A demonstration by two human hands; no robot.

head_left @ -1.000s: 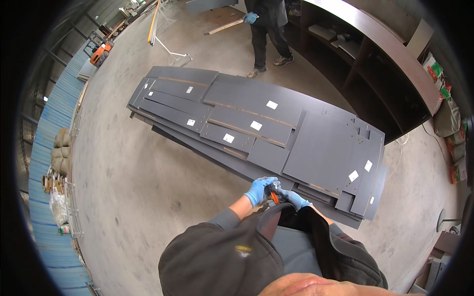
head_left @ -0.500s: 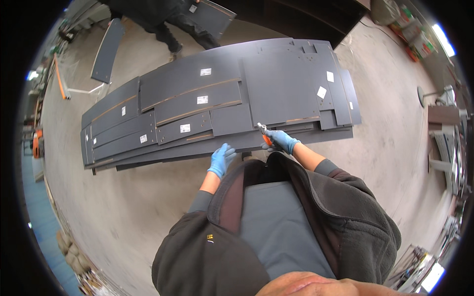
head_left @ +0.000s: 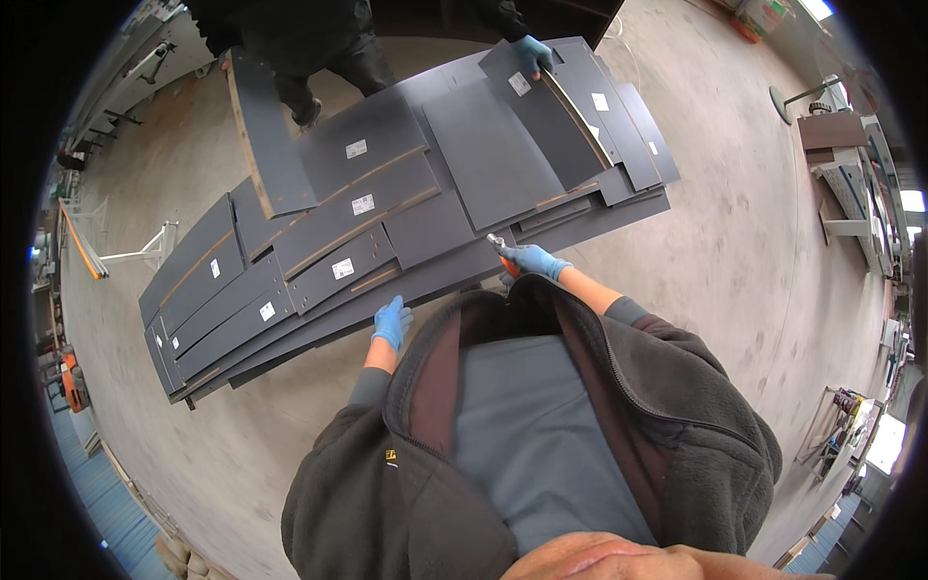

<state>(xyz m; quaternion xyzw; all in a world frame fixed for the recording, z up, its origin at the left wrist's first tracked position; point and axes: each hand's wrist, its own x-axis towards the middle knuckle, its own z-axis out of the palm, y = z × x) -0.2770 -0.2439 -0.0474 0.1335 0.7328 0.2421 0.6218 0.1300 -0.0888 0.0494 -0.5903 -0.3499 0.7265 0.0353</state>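
Both my hands wear blue gloves and hover at the near edge of a stack of dark grey panels (head_left: 425,275). My right hand (head_left: 534,261) is closed around a hand tool with a silver head and orange handle (head_left: 496,242); its exact kind is unclear. My left hand (head_left: 391,322) is open and holds nothing, its fingers stretched out near the stack's front edge. Across the stack, a person's gloved hand (head_left: 534,55) grips a labelled grey panel (head_left: 541,116) slanting over the right side. That person's other hand holds a second panel (head_left: 266,135) over the left part.
White labels (head_left: 362,204) mark several panels. A dark brown cabinet-like piece (head_left: 570,17) lies behind the person. White metal legs (head_left: 145,246) and an orange bar (head_left: 82,242) stand at left on the concrete floor (head_left: 715,319). Boards lean (head_left: 851,184) at right.
The person across has come up to the stack and brought both panels over it. My view has turned slightly, and the stack appears more tilted. The tool stays in my right hand.
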